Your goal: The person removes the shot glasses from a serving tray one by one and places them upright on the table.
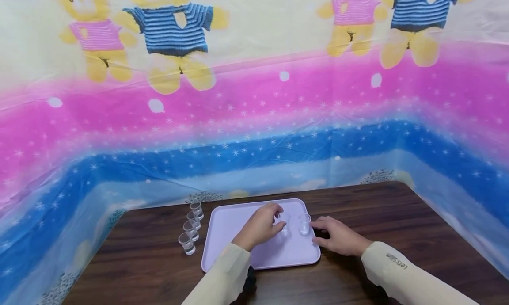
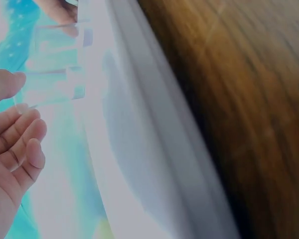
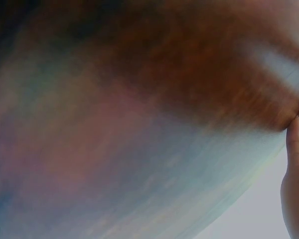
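Note:
A small clear plastic cup (image 1: 285, 226) stands on the right part of a pale lilac tray (image 1: 222, 225). My left hand (image 1: 257, 227) pinches it by the rim between thumb and forefinger. The left wrist view has this cup (image 2: 50, 87) sideways, the other left fingers loosely bent below it. Just to its right is a second clear cup (image 1: 304, 225), near the tray's right edge. My right hand (image 1: 342, 236) lies beside that cup with relaxed fingers, fingertips right at the tray's edge and holding nothing. In the right wrist view only part of the right hand (image 3: 296, 184) shows.
Left of the tray, several clear cups (image 1: 187, 244) with what looks like clear liquid stand in a slanting row on the dark wooden table (image 1: 151, 261). A curtain (image 1: 254, 150) printed with bears hangs behind the table and along its sides.

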Available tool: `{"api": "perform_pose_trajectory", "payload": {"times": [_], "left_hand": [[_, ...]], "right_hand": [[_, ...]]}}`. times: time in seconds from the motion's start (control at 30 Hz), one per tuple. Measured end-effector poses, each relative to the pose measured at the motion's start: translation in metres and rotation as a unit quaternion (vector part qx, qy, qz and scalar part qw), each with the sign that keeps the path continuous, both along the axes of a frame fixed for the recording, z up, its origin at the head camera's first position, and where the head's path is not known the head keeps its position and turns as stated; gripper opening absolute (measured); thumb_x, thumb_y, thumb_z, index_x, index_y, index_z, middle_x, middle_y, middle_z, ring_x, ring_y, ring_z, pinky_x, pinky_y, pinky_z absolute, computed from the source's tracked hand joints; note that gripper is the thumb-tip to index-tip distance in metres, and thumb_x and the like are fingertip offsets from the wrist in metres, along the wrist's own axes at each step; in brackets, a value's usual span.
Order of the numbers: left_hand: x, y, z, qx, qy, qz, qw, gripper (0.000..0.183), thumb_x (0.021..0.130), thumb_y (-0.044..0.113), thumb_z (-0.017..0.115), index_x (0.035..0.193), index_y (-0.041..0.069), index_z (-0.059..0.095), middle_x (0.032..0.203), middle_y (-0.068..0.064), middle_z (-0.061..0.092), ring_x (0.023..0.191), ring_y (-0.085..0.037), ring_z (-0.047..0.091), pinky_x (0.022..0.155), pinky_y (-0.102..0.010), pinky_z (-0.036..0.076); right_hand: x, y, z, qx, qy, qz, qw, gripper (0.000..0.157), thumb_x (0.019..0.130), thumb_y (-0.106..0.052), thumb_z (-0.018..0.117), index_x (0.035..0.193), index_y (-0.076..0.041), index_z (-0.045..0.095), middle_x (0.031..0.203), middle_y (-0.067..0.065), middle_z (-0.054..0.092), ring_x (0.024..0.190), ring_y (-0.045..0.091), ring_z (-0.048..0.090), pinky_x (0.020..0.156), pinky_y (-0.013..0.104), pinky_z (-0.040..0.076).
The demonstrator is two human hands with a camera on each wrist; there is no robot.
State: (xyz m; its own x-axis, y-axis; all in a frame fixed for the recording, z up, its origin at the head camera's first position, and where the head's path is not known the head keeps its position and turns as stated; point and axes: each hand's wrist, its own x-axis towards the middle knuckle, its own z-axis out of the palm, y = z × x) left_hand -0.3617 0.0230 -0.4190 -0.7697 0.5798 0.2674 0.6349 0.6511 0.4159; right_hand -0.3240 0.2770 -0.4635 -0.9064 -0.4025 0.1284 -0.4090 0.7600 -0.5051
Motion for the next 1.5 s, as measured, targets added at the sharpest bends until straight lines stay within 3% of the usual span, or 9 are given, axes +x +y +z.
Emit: {"api": "perform_pose_trajectory", "payload": {"times": [0.3,0.6,1.0,1.27,1.5], "left_hand": [[0.002,-0.017,0.007,0.001,-0.006,0.006,1.0,0.031,0.088,0.022,0.068,0.112,0.004,0.061,0.097,-0.005,0.059,0.081,-0.015,0.057,0.065,-0.023,0.048],[0.009,-0.051,0.011,0.025,0.015,-0.003,0.9996,0.026,0.088,0.019,0.068,0.109,0.004,0.061,0.095,-0.007,0.059,0.082,-0.021,0.059,0.066,-0.026,0.049],[0.022,-0.112,0.005,0.05,0.069,0.037,0.9957,0.025,0.083,0.01,0.073,0.102,0.0,0.061,0.088,-0.008,0.06,0.074,-0.017,0.057,0.062,-0.027,0.048],[0.032,-0.139,0.003,0.048,0.074,0.068,0.9939,0.024,0.08,0.007,0.075,0.099,0.001,0.061,0.086,-0.005,0.057,0.072,-0.016,0.055,0.061,-0.026,0.047],[0.039,-0.162,0.008,0.049,0.073,0.089,0.9922,0.024,0.079,0.007,0.076,0.098,0.001,0.062,0.077,0.0,0.052,0.068,-0.016,0.052,0.058,-0.024,0.044]], "right_hand": [[0.0,0.004,-0.001,0.003,-0.009,-0.004,1.0,0.052,0.089,-0.033,0.066,0.13,-0.004,0.056,0.116,0.004,0.056,0.106,0.023,0.053,0.088,0.045,0.044],[0.0,0.006,-0.007,0.003,-0.015,-0.01,1.0,0.052,0.089,-0.033,0.066,0.131,-0.005,0.055,0.119,0.005,0.054,0.11,0.024,0.052,0.089,0.045,0.044],[0.002,0.002,-0.001,0.002,-0.01,0.001,1.0,0.053,0.089,-0.034,0.066,0.131,-0.003,0.055,0.12,0.008,0.054,0.111,0.027,0.052,0.089,0.047,0.043],[0.002,0.0,0.0,0.003,-0.011,0.001,1.0,0.053,0.089,-0.032,0.067,0.13,-0.002,0.055,0.119,0.007,0.055,0.11,0.027,0.052,0.089,0.048,0.043],[0.001,-0.002,0.0,0.001,-0.011,0.0,1.0,0.052,0.089,-0.032,0.066,0.131,-0.003,0.055,0.119,0.006,0.054,0.11,0.026,0.052,0.089,0.047,0.044]]}}
